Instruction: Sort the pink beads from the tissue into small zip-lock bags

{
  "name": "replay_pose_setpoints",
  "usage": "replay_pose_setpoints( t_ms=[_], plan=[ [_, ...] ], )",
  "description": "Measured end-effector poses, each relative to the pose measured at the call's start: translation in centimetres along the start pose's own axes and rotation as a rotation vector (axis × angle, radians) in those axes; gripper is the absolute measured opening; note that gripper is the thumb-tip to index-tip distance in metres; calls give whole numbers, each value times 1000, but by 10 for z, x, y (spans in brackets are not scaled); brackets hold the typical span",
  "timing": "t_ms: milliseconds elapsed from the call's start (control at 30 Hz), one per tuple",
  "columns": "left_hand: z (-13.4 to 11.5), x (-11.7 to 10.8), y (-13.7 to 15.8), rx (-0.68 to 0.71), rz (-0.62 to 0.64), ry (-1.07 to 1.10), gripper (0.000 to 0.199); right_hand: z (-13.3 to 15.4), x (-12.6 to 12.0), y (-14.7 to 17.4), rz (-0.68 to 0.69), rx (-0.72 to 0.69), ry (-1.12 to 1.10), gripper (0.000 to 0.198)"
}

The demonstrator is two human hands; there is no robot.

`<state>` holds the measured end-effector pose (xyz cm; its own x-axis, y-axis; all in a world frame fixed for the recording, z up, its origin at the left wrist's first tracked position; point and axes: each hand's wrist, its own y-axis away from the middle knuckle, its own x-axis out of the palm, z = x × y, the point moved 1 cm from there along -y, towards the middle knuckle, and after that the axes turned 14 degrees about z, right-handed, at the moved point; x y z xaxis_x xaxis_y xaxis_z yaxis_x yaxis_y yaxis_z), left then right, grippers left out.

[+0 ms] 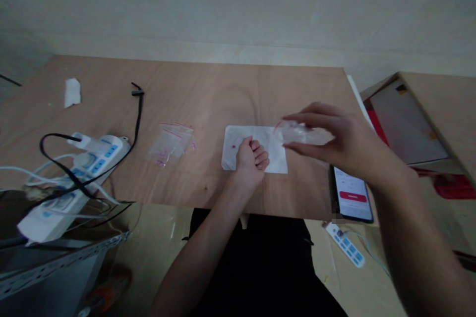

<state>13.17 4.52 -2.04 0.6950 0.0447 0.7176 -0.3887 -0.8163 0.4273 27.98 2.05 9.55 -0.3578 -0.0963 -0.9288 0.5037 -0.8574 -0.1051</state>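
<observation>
My left hand is curled into a fist over a white sheet on the table. Whatever its fingers may hold is hidden. A small dark red spot shows on the sheet, left of the fist. Between thumb and fingers, my right hand grips a small clear zip bag with a reddish line near its mouth, raised over the sheet's right end. The bag's contents cannot be made out. Further left lie more clear zip bags with small pink pieces inside.
On the wooden table are a white power strip with tangled cables at left, a black strap and a scrap of white paper. A lit phone lies at the right front edge. Another power strip is on the floor.
</observation>
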Motion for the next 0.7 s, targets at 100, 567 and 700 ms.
replay_pose_setpoints(
  t_ms=[100, 567, 700],
  plan=[
    [-11, -9, -10, 226, -119, -668, 44, -29, 23, 26, -300, 375, 97, 47],
    [-4, -23, -36, 548, -2, -2146, 33, -69, 136, 31, -16, 704, 126, 76],
    [-7, -23, -34, 583, -48, -2137, 35, -68, 134, 34, -99, 709, 58, 82]
  ],
)
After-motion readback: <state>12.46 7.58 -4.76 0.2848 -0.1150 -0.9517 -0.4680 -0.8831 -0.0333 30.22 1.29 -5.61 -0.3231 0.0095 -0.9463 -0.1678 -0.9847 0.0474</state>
